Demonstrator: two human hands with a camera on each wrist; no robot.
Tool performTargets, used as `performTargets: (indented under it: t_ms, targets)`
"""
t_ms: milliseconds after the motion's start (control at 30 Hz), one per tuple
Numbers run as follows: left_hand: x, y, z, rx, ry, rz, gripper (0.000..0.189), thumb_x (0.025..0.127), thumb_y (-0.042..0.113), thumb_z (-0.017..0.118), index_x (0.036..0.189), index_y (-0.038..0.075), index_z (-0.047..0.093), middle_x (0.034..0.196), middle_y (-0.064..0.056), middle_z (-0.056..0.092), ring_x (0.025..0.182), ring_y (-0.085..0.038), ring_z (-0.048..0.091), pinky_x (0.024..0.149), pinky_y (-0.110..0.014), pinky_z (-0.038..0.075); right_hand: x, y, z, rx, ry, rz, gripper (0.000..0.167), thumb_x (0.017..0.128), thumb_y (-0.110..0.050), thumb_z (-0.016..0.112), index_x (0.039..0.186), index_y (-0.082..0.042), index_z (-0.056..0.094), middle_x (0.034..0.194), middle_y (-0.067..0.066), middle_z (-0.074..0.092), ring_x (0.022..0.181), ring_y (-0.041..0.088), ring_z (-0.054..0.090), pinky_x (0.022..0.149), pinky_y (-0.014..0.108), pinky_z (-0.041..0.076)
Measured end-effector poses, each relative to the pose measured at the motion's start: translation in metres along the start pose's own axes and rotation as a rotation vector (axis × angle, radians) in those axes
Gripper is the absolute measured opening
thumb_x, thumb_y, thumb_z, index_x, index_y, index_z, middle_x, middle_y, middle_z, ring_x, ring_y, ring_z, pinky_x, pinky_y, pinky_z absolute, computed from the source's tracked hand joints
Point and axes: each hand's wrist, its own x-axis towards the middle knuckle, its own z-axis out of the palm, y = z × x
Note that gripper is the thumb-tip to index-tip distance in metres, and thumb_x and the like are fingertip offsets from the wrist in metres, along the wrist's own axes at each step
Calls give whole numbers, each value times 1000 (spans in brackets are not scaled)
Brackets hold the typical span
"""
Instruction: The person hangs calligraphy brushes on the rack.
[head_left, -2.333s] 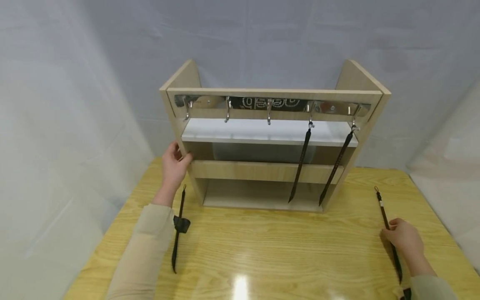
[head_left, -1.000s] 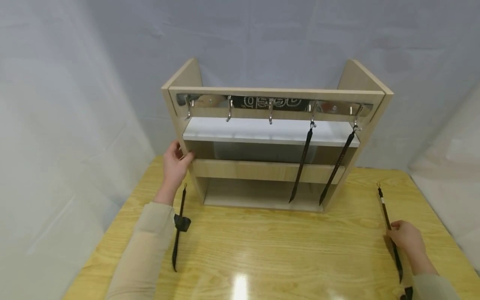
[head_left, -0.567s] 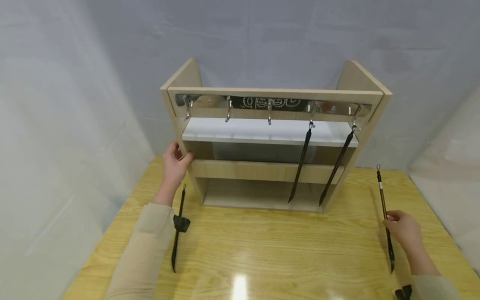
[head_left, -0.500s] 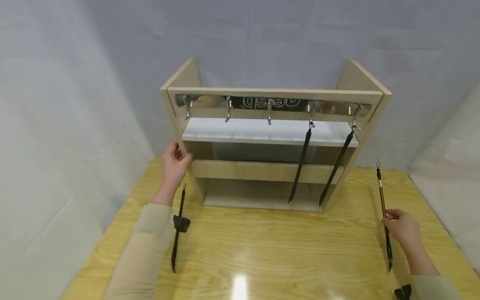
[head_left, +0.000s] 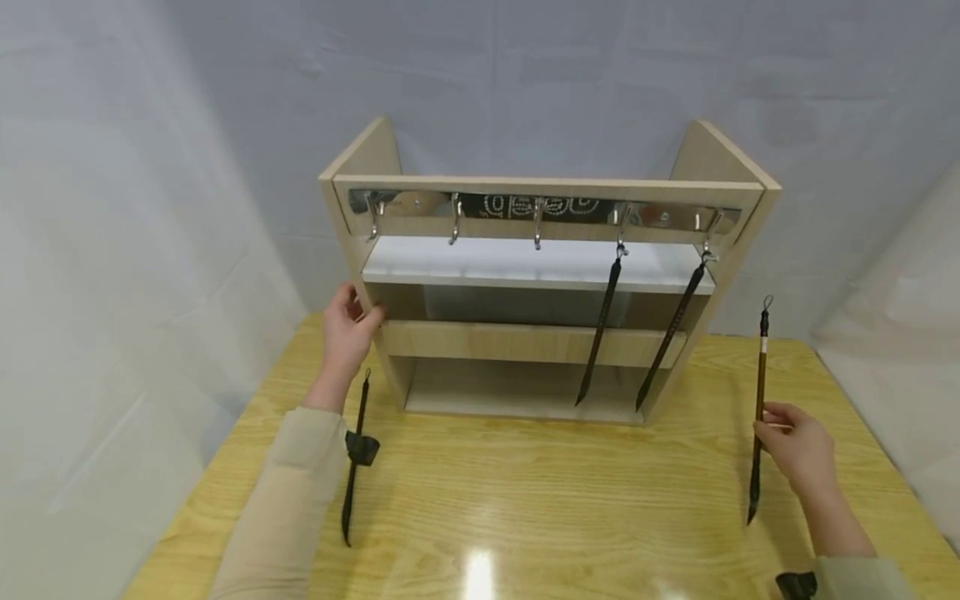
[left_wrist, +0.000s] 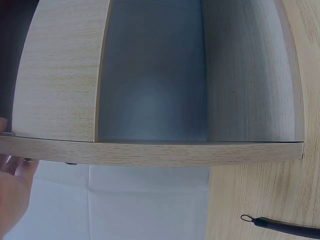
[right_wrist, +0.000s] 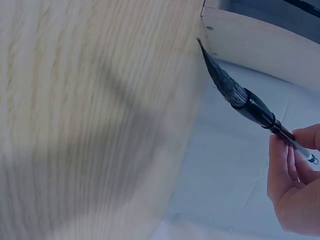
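Observation:
My right hand (head_left: 802,446) pinches a calligraphy brush (head_left: 760,375) by its brown handle, off the table. Its loop points up and its dark tip down; in the right wrist view the brush's bristles (right_wrist: 225,82) come to a point. My left hand (head_left: 348,337) grips the left side panel of a wooden rack (head_left: 525,343), thumb at the front edge, fingers outside. The rack carries a row of metal hooks (head_left: 537,223). Two dark calligraphy brushes hang by loops from the two right-hand hooks: one brush (head_left: 600,329) and an outer brush (head_left: 671,333).
Another brush (head_left: 362,408) lies on the table (head_left: 525,500) left of the rack, partly behind a black wrist-camera piece (head_left: 363,448). A similar black piece (head_left: 797,585) sits at my right wrist. Pale sheeting (head_left: 525,83) surrounds the table.
My right hand has lifted the brush off the table and turned it more upright, moving slightly up and to the left. My left hand stays on the rack.

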Motion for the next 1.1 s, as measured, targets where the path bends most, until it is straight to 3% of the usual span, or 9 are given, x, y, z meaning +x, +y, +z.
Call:
performTargets:
  t_ms: [67,233,433,533,933,1067,1100]
  targets:
    - [0,0,0,4,2,-4,43,80,-6,54,122,-4,44,122,-19,47,114,-31,45,90,-38,43,-1,-2,1,31,5,-9,40,87,-10,50,118,14,43,104,28,50,64,-16,39,55,19,50]
    - [-1,0,0,6,-6,1,43,81,-5,54,122,-4,44,122,-21,46,114,-33,44,90,-38,43,-3,-7,3,82,43,-44,38,87,-8,51,116,14,44,99,24,53,65,-13,44,56,19,51]
    - [-1,0,0,0,-4,5,43,81,-6,54,122,-4,44,122,-20,47,113,-31,45,89,-39,43,-5,-17,6,151,100,-68,34,84,-4,54,113,13,47,81,-13,52,68,-13,46,56,12,48]
    - [-1,-1,0,2,3,2,43,81,-6,54,122,-3,45,122,-18,47,113,-28,46,89,-38,43,-7,-22,7,150,123,-79,34,83,-4,55,113,12,48,80,-21,46,69,-15,44,55,10,47]
    - [0,1,0,-7,2,-4,43,80,-8,54,122,-3,45,122,-19,47,112,-28,46,88,-38,44,-19,-48,9,202,165,-148,31,82,-2,57,109,10,49,80,-25,47,72,-11,46,59,6,44]
    - [0,1,1,-20,-4,5,43,80,-8,53,122,-4,44,122,-21,46,112,-29,46,89,-39,43,-17,-43,13,261,162,-192,30,81,-3,59,107,9,50,84,-16,52,75,-4,50,60,8,46]
    - [0,1,1,-20,-4,5,43,80,-8,53,122,-4,44,122,-21,47,112,-29,46,89,-38,43,-12,-35,17,327,161,-214,28,80,-2,60,105,7,51,85,-12,54,75,-2,52,59,9,46]
